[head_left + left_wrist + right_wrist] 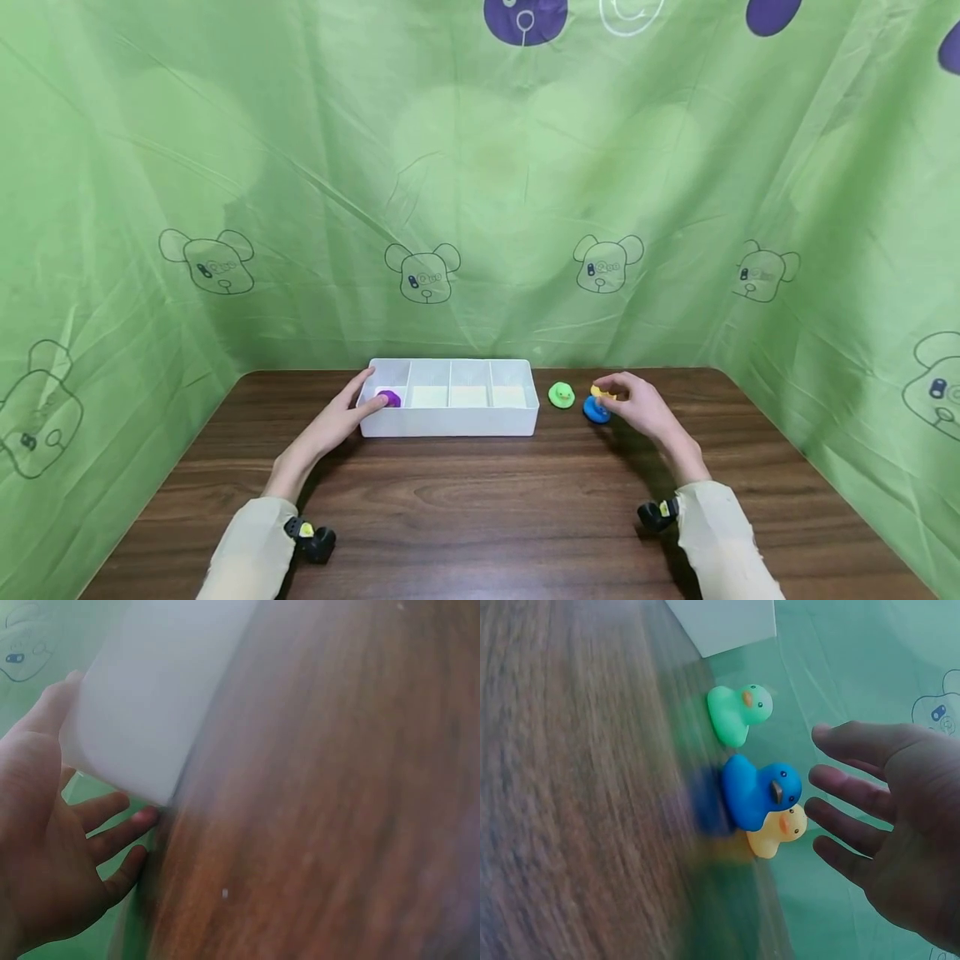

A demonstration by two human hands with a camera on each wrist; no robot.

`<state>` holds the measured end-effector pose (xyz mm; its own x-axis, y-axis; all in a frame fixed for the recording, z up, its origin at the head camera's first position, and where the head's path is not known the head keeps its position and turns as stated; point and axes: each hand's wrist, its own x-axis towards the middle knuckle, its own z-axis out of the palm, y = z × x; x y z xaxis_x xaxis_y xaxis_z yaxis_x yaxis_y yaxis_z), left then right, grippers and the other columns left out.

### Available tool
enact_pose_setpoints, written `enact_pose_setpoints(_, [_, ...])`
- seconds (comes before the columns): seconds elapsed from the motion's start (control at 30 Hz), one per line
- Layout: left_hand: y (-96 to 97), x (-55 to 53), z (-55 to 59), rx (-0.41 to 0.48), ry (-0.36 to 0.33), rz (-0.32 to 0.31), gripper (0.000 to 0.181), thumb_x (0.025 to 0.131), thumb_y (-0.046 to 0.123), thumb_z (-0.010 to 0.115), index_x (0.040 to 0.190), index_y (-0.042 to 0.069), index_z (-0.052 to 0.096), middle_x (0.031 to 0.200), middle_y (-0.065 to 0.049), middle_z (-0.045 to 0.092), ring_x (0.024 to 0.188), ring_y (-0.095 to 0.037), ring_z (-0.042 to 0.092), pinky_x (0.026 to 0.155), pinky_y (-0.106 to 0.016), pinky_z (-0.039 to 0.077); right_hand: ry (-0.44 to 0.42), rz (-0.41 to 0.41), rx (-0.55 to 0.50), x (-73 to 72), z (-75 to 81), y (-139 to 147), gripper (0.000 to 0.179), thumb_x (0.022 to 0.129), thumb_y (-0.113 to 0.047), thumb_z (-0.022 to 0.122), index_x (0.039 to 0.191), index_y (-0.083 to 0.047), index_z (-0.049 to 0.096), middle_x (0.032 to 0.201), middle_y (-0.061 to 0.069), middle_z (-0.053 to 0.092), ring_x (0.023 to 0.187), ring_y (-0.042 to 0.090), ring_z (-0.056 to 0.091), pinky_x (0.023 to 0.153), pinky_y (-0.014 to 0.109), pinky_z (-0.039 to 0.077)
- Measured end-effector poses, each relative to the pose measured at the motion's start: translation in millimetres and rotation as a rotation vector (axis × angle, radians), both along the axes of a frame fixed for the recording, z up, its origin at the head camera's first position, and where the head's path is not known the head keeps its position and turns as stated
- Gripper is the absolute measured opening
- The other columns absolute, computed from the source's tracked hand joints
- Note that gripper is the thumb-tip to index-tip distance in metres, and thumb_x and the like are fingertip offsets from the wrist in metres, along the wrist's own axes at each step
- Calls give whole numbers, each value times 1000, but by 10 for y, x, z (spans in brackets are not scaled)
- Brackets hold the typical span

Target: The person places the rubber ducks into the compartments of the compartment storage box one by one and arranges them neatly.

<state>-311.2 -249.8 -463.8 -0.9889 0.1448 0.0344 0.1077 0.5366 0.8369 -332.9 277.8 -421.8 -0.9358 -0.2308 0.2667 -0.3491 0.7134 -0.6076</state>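
Observation:
My left hand (347, 416) rests at the left end of a white divided box (450, 422). Its thumb lies over the front rim, and loosely spread fingers are beside the end wall in the left wrist view. A small purple toy (391, 397) is in the leftmost compartment, partly behind the thumb. Over a blue rubber duck (754, 791) and a yellow rubber duck (778, 832) hovers my right hand (900, 817), fingers apart and nothing between them. The blue duck stands in front of the yellow one. A green rubber duck (561, 395) sits between them and the box.
The box's other compartments show bare white floors. Everything stands near the back edge of a dark wooden table (480, 508). A green curtain (480, 183) with bear drawings hangs behind and on both sides. Both wrists wear small black cameras (318, 543).

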Motion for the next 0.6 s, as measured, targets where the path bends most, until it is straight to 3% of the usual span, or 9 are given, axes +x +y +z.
enact_pose_setpoints(0.4, [-10, 11, 21, -3, 11, -4, 83, 96, 57, 56, 161, 26, 13, 167, -17, 9, 151, -44, 10, 118, -67, 14, -7, 61, -20, -15, -91, 47, 32, 89, -8, 72, 118, 5, 66, 117, 23, 66, 101, 37, 65, 89, 51, 54])
enact_pose_setpoints(0.6, [6, -3, 1, -8, 5, -2, 83, 96, 57, 55, 161, 26, 13, 167, -17, 9, 151, -44, 9, 118, -67, 13, -63, 63, -2, -42, -186, 111, 33, 90, -10, 72, 121, 0, 66, 119, 20, 64, 102, 34, 66, 88, 46, 55])
